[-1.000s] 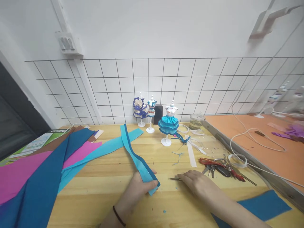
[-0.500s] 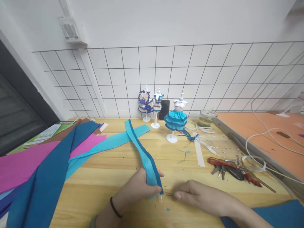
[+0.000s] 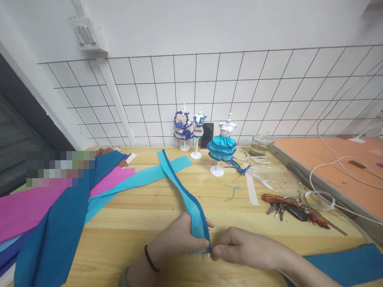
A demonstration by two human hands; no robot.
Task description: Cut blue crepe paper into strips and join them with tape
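My left hand [image 3: 179,239] is closed on the near end of a light-blue strip [image 3: 187,197] with a dark-blue edge, thumb on top. The strip looks like fabric or crepe paper and runs away from me over the table. Close by on the right, my right hand [image 3: 239,245] pinches a thin needle [image 3: 206,252], whose shaft lies at the strip's near end. Most of the needle is hidden by the fingers and strip, so I cannot tell how far it passes through. A dark-blue piece [image 3: 344,261] lies under my right forearm.
Blue and pink sheets [image 3: 60,211] cover the left. At the back stand small dress forms, one in a blue ruffled skirt [image 3: 222,148], beside a phone [image 3: 207,135] and a glass jar [image 3: 261,145]. Keys [image 3: 278,209] and a white cable [image 3: 314,175] lie right.
My right hand has moved left, bringing the needle from beside the strip to its near end. My left hand and the strip's end have shifted slightly right in view.
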